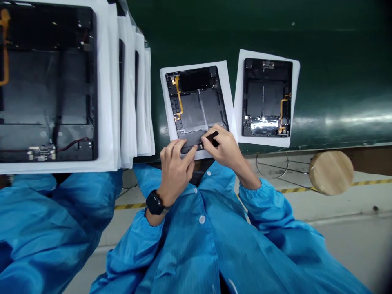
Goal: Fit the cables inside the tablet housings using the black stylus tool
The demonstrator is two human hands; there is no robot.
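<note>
Near the frame's center, the right hand [225, 146] pinches a black strip [213, 139] between thumb and fingers over the lower edge of an open tablet housing [199, 106]; the left hand's [177, 165] fingertips press that edge, gripping nothing visible.

Three open devices [190, 112], two hands [177, 169], one watch [155, 202], one stool [331, 172]

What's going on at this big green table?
Someone's left hand rests its fingertips on an opened black gadget. The right hand holds a small black piece over its near edge. Another opened gadget lies to the right, and more sit at the left with white sheets.
</note>
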